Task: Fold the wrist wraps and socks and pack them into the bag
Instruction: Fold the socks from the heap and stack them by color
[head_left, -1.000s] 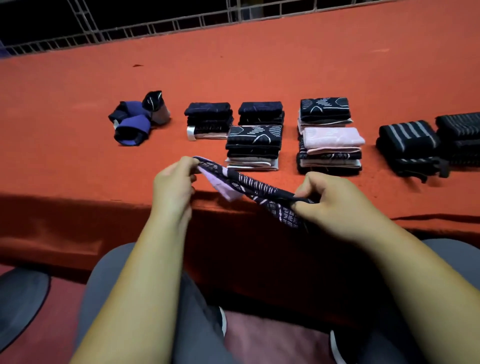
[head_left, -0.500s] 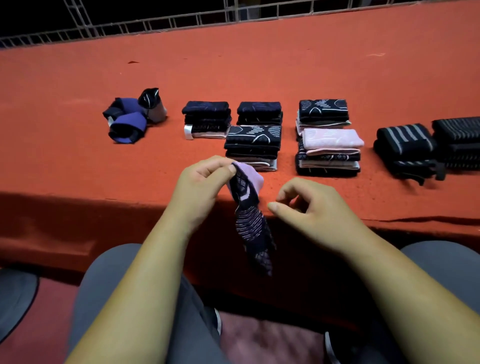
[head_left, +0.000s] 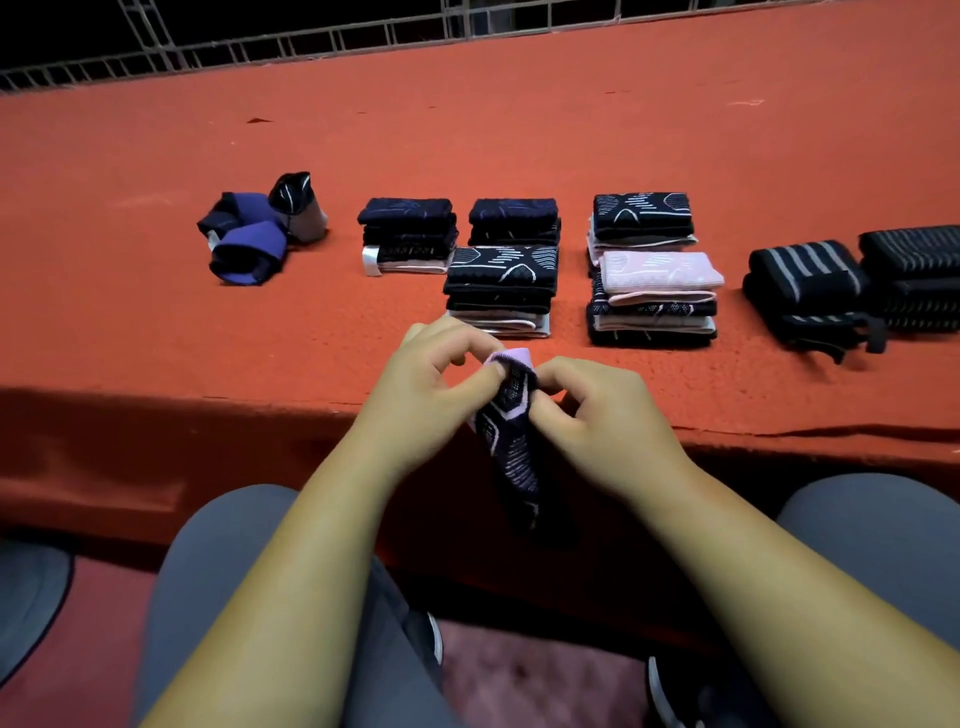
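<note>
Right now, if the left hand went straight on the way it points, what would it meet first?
Probably the near stack of folded socks just beyond the left hand, which pinches a sock; depth is unclear.

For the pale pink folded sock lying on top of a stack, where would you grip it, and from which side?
Probably the right end of the pink sock, pinched top and bottom, coming from the right. It lies flat on top of its stack, that end juts slightly past the stack, and another stack stands close behind.
</note>
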